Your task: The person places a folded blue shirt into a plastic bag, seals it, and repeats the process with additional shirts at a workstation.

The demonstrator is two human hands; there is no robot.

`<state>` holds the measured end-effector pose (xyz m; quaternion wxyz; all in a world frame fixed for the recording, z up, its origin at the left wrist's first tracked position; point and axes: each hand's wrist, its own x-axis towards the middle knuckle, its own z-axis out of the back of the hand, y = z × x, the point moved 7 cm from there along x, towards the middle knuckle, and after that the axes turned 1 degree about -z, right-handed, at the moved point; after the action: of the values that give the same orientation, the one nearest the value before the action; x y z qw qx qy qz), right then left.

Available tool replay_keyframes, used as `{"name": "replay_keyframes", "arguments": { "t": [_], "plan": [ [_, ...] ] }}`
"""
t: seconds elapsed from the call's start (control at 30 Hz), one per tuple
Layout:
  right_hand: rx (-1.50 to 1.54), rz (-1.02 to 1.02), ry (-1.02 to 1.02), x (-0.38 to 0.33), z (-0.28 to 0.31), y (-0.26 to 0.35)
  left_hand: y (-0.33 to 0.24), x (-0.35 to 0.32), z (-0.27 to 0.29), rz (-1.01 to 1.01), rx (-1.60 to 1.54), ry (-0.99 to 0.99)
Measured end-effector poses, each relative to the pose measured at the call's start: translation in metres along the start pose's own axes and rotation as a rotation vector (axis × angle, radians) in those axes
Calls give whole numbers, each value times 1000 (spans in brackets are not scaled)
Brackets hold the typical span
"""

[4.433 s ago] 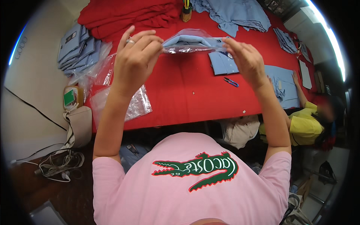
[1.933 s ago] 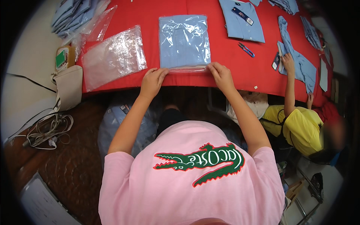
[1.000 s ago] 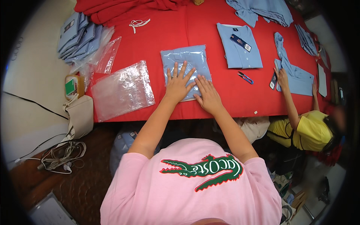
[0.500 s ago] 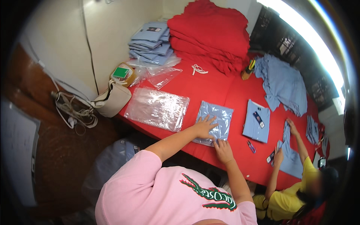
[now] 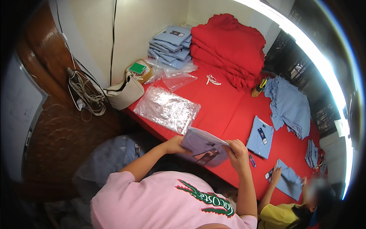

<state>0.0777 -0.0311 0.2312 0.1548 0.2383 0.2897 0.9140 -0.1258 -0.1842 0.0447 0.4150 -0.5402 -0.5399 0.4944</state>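
A folded blue garment in a see-through plastic bag (image 5: 204,145) is lifted off the table's near edge and tilted, a dark patch showing on its face. My left hand (image 5: 176,145) is closed on its left side, the fingers partly hidden behind it. At the upper right corner, my right hand (image 5: 238,152) grips the bag with bent fingers. A pile of flat, shiny plastic bags (image 5: 167,108) lies on the table just beyond my left hand. To the right of my right hand rests a folded blue garment (image 5: 260,136) with a dark tag, and a small blue cutter-like tool (image 5: 252,160).
On the red-covered table (image 5: 217,101) are stacked blue packs (image 5: 171,42), a red cloth heap (image 5: 228,49), and loose blue garments (image 5: 289,105). A white bag (image 5: 126,93) sits at the left edge. A co-worker in yellow (image 5: 280,213) handles a blue garment (image 5: 288,183) at right.
The bagged garment lay flat under my hands; now both hands hold it up, tilted, nearer my body. The co-worker has folded over part of the blue garment. The view has shifted.
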Motion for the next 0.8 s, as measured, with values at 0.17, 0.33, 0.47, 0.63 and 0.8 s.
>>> {"name": "replay_keyframes", "arguments": {
  "t": [0.17, 0.33, 0.47, 0.63, 0.8],
  "plan": [
    [-6, -53, -119, 59, -3, 1, 9, 14, 38, 112, -151, -255],
    [61, -197, -325, 96, -28, -47, -26, 53, 157, 29, -273, -477],
    [329, -529, -249, 91, -88, -103, -127, 109, 295, -162, -233, -664],
    [254, -703, -127, 82, -134, -132, -266, 230, 430, -509, -570, -720],
    [164, -870, -20, 76, -165, -133, -359, 370, 536, -631, -809, -806]
  ]
}}
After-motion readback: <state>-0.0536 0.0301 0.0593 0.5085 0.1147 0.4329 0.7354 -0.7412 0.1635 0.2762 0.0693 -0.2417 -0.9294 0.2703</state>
